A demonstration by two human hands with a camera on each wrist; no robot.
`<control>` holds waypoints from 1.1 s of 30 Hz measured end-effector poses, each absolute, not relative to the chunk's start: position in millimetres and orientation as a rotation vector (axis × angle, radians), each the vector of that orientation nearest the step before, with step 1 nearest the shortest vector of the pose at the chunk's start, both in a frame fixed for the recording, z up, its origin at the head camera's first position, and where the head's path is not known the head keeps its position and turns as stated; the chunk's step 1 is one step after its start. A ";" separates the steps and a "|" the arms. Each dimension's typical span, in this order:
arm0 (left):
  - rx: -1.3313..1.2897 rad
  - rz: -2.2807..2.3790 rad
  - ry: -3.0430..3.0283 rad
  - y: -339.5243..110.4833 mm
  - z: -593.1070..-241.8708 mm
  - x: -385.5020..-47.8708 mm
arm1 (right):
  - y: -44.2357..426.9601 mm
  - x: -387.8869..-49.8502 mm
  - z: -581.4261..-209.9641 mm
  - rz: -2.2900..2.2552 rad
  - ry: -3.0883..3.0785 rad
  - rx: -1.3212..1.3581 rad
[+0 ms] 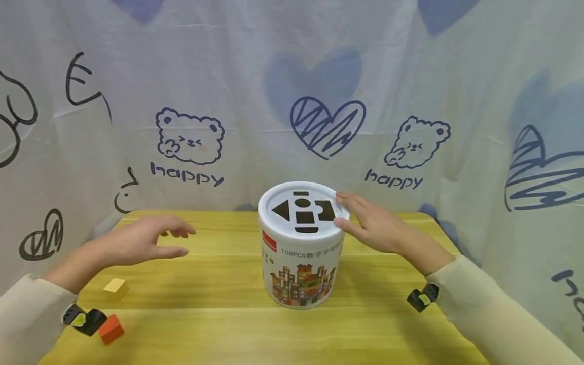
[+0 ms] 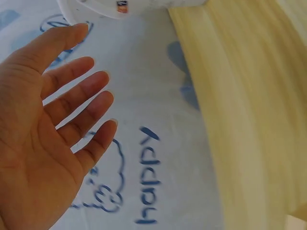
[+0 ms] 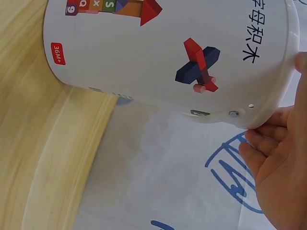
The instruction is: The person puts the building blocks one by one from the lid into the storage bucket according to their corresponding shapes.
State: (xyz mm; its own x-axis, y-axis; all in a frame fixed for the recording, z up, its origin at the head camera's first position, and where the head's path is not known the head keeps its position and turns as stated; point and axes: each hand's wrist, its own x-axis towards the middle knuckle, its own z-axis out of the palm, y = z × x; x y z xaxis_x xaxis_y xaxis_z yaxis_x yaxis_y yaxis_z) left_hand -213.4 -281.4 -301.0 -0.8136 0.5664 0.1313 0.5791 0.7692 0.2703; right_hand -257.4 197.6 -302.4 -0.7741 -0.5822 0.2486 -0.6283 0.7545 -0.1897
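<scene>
A white cylindrical building-block bucket stands upright on the table. Its white lid has dark shaped cut-outs, among them a triangle, a circle and a square. My right hand touches the right side of the lid's rim, thumb nearer me and fingers farther back. In the right wrist view, the fingertips of the right hand lie against the rim of the bucket, slightly bent. To the left of the bucket, my left hand hovers over the table with relaxed, spread fingers. Nothing lies in the left palm.
A yellow block and a red-orange block lie on the wooden table at the left, near the left forearm. Printed curtain cloth hangs behind the table and along both sides. Each wrist bears a small black camera.
</scene>
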 end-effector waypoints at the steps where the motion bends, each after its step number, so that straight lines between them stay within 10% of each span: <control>1: -0.927 -0.475 -2.911 -285.3 -305.5 -212.9 | 197.6 -257.7 -302.3 0.392 -2.776 0.966; 33: -0.593 -0.678 -3.023 -398.3 -425.1 -157.6 | 198.2 -257.0 -302.3 0.398 -2.784 0.946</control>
